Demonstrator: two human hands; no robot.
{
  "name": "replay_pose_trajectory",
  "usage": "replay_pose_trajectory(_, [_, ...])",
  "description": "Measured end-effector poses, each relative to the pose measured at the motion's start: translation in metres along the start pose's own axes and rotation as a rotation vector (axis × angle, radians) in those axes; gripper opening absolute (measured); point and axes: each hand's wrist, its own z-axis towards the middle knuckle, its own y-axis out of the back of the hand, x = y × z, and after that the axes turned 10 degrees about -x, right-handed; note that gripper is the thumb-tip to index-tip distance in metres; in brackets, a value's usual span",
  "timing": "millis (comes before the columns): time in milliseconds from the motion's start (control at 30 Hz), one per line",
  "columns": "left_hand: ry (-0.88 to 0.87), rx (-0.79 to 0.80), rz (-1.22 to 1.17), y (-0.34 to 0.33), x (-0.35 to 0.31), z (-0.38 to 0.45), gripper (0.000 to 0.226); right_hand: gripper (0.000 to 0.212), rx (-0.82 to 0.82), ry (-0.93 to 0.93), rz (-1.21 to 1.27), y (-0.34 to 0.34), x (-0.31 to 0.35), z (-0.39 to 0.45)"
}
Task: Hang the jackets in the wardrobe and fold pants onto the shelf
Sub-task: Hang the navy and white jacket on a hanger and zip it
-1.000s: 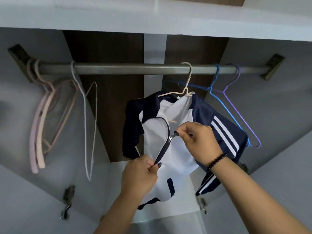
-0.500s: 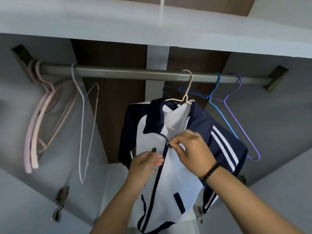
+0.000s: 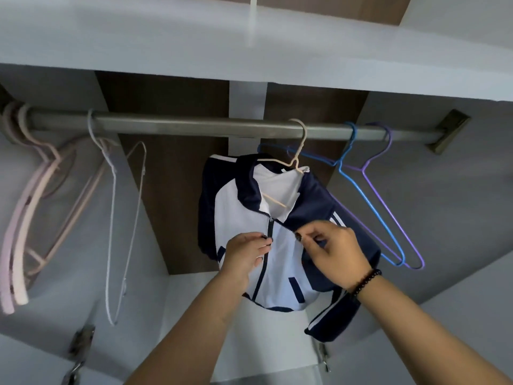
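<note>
A white and navy jacket (image 3: 238, 207) with striped sleeves hangs on a cream hanger (image 3: 302, 140) from the wardrobe's metal rail (image 3: 194, 125). Its front zipper is closed up to the slider (image 3: 269, 219), just below the collar. My left hand (image 3: 245, 257) holds the jacket front at the zipper line, fingertips on the navy tape. To the right of the zipper, my right hand (image 3: 331, 252) pinches the fabric edge where white meets navy. A beaded bracelet sits on that wrist.
Bare hangers share the rail: pink padded ones (image 3: 25, 218) at far left, a white wire one (image 3: 112, 195), a blue one (image 3: 361, 190) and a purple one (image 3: 388, 201) right of the jacket. A white shelf (image 3: 166, 37) runs overhead. Door hinges (image 3: 80, 340) sit low left.
The zipper slider has travelled from mid-chest up to below the collar, closing the front. My left hand rose along the zipper; my right hand left the slider for the fabric to its right.
</note>
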Motion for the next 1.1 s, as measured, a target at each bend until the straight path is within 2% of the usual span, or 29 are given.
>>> replay_pose_trajectory(100, [-0.038,-0.046,-0.005,0.002,-0.010,0.013,0.011,0.013,-0.242,-0.101,-0.033,0.016,-0.006,0.025])
replay_pose_trajectory(167, [-0.117,-0.039,0.027,-0.001,-0.022,0.018,0.010,0.014,-0.302,-0.138,-0.084,0.023,-0.011,0.044])
replay_pose_trajectory(300, [-0.355,-0.012,0.121,-0.025,-0.062,0.022,0.014,0.030,-0.167,-0.140,-0.245,0.015,-0.016,0.069])
replay_pose_trajectory(400, [-0.537,-0.010,0.207,-0.052,-0.095,0.027,0.021,0.019,-0.120,-0.144,-0.311,-0.003,-0.016,0.078])
replay_pose_trajectory(500, [-0.897,-0.128,0.458,-0.073,-0.113,0.033,0.010,0.010,-0.162,-0.166,-0.297,-0.013,-0.021,0.078])
replay_pose_trajectory(533, [-1.008,-0.120,0.523,-0.078,-0.116,0.034,0.006,0.010,-0.188,-0.170,-0.283,-0.013,-0.023,0.076])
replay_pose_trajectory(567, [-1.067,-0.077,0.571,-0.082,-0.118,0.033,0.015,0.010,-0.213,-0.169,-0.264,-0.013,-0.025,0.074])
replay_pose_trajectory(633, [-1.063,0.032,0.608,-0.086,-0.117,0.036,0.025,0.010,-0.253,-0.160,-0.232,-0.010,-0.027,0.070])
replay_pose_trajectory(700, [-0.994,0.072,0.552,-0.085,-0.115,0.043,0.008,0.009,-0.284,-0.120,-0.235,-0.006,-0.028,0.064])
replay_pose_trajectory(833, [-1.054,0.011,0.581,-0.081,-0.111,0.049,0.019,0.009,-0.334,0.000,-0.298,0.008,-0.030,0.050])
replay_pose_trajectory(933, [-1.084,0.000,0.597,-0.082,-0.109,0.046,0.021,0.016,-0.345,-0.023,-0.345,0.021,-0.036,0.038])
replay_pose_trajectory(1100, [-1.075,-0.013,0.596,-0.081,-0.108,0.041,0.022,0.014,-0.341,-0.014,-0.354,0.038,-0.052,0.001])
